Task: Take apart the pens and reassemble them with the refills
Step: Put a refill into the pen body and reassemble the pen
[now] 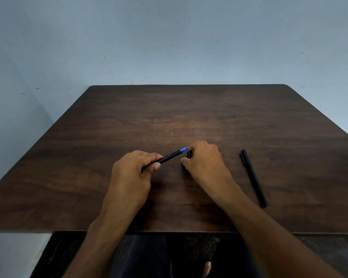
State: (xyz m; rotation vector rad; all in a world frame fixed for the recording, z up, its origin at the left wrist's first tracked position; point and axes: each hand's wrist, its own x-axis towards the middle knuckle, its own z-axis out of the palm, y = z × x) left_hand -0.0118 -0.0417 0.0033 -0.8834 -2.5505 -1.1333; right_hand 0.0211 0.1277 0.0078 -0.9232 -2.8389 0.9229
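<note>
Currently, the pen (170, 155) is gripped by the left hand (133, 171), tip aimed at the cap (189, 154) pinched in the right hand (206, 159).

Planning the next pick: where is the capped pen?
Head view: the capped pen lies on the table, right of the right hand, untouched.

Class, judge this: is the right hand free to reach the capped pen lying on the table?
Probably not yet: the right hand holds a cap. The capped pen lies unobstructed on its right, on bare table.
</note>
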